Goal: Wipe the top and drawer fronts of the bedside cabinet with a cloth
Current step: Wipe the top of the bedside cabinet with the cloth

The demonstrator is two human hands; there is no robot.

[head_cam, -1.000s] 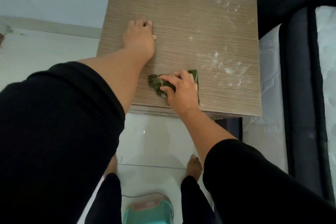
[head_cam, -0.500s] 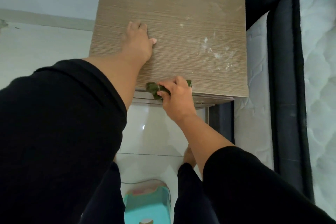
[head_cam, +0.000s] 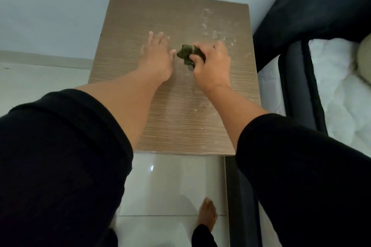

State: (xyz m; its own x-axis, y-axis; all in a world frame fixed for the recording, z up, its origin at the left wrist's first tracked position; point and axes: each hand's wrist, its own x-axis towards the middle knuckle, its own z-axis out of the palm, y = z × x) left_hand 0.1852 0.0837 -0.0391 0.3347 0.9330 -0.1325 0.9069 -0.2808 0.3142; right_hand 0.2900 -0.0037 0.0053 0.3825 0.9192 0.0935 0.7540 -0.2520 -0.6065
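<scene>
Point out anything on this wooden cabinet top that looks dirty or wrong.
White powdery smears streak the right side of the brown wood-grain cabinet top, beyond the right hand bunching the dark green cloth. More flecks trail toward the front edge.

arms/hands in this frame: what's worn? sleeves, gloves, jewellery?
Both arms wear loose black sleeves pushed up above the elbow, leaving the forearms bare. The left hand and right hand are bare: no gloves, and no rings, watch or bracelets visible. No markings on the sleeves.
</scene>
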